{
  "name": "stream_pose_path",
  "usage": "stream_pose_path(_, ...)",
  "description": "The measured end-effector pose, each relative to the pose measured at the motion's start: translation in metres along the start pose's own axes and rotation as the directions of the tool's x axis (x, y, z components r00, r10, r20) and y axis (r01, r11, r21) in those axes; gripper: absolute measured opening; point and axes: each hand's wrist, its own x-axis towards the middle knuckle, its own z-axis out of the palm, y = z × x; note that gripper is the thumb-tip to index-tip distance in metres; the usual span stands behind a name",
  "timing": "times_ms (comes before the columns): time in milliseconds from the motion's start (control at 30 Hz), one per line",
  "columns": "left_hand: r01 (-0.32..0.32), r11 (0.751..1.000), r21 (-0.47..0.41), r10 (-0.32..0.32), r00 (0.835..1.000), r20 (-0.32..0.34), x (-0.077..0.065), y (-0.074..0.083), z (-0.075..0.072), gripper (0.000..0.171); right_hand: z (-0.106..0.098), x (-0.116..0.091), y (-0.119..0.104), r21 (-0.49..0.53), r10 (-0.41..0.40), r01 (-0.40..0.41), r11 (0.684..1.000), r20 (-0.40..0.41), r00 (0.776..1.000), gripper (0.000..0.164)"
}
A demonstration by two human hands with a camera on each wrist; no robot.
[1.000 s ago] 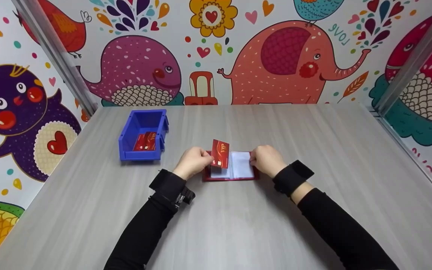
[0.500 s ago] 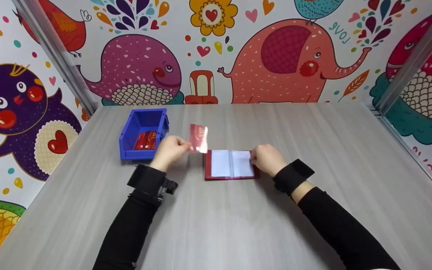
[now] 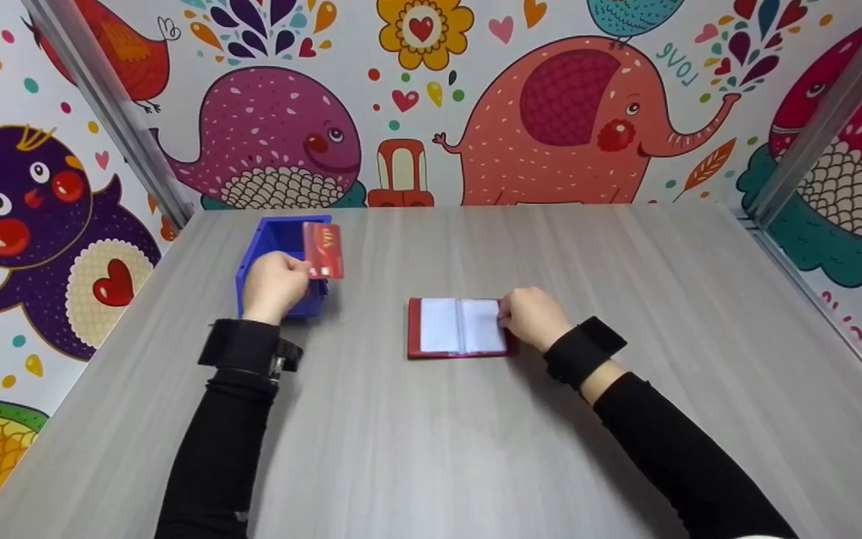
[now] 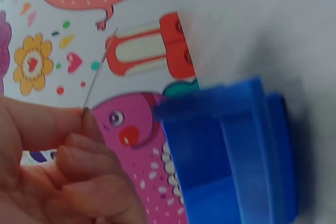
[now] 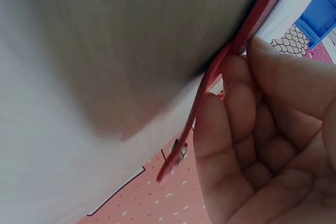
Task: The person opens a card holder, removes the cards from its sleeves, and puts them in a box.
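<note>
My left hand (image 3: 275, 284) pinches a red VIP card (image 3: 324, 251) by its lower left part, between thumb and fingers. It holds the card up over the right side of a blue plastic bin (image 3: 275, 233); the hand and card hide much of the bin's inside. In the left wrist view the card (image 4: 100, 71) shows edge-on as a thin line. A red card holder (image 3: 414, 329) lies spread flat on the table, its clear sleeves facing up. My right hand (image 3: 538, 318) grips its right edge, and in the right wrist view a red strap (image 5: 195, 106) with a metal snap extends past the fingers.
The grey wood-grain table (image 3: 431, 449) runs back to a wall printed with cartoon animals (image 3: 566, 120). Metal posts (image 3: 113, 120) stand at the back corners. The bin sits at the back left, the card holder near the middle.
My left hand has carried the card away from the holder's left page, leftward and farther back, to the bin. My right hand stays at the holder's right edge.
</note>
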Motion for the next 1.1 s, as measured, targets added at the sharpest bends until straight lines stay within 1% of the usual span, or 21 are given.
stream_pose_path(133,0.025,1.000,0.009,-0.025,1.000,0.000,0.004,-0.007,-0.012,0.033,0.000,0.000,0.001,-0.001,-0.008,0.008,1.000,-0.004,1.000,0.012)
stream_pose_path(233,0.058,0.998,0.033,-0.059,0.998,0.018,0.006,-0.012,-0.020,0.035,0.000,0.000,0.001,-0.006,-0.018,0.018,1.000,-0.011,1.000,0.011)
stream_pose_path(333,0.093,0.994,0.061,-0.095,0.995,0.025,0.009,-0.018,-0.026,0.036,-0.001,-0.001,0.001,-0.011,-0.022,0.022,1.000,-0.014,1.000,0.009)
stream_pose_path(433,0.123,0.990,0.072,-0.126,0.992,0.028,0.011,-0.024,-0.028,0.036,-0.001,0.000,0.002,-0.010,-0.020,0.020,1.000,-0.010,1.000,0.008)
stream_pose_path(600,0.157,0.984,0.090,-0.161,0.986,0.039,0.013,-0.032,-0.026,0.036,0.000,0.000,0.002,-0.011,-0.034,0.034,0.999,-0.013,0.999,0.008)
stream_pose_path(700,0.167,0.981,0.099,-0.172,0.984,0.037,0.014,-0.035,-0.023,0.037,0.001,0.001,0.002,-0.011,-0.048,0.047,0.999,-0.014,0.999,0.009)
stream_pose_path(933,0.166,0.970,0.178,-0.169,0.986,0.002,0.017,-0.037,-0.008,0.034,0.000,0.000,0.002,-0.001,-0.030,0.030,1.000,-0.012,0.999,0.008)
stream_pose_path(1100,0.166,0.968,0.186,-0.169,0.986,0.001,0.016,-0.037,-0.003,0.034,0.001,0.000,0.002,0.001,-0.025,0.025,1.000,-0.006,1.000,0.007)
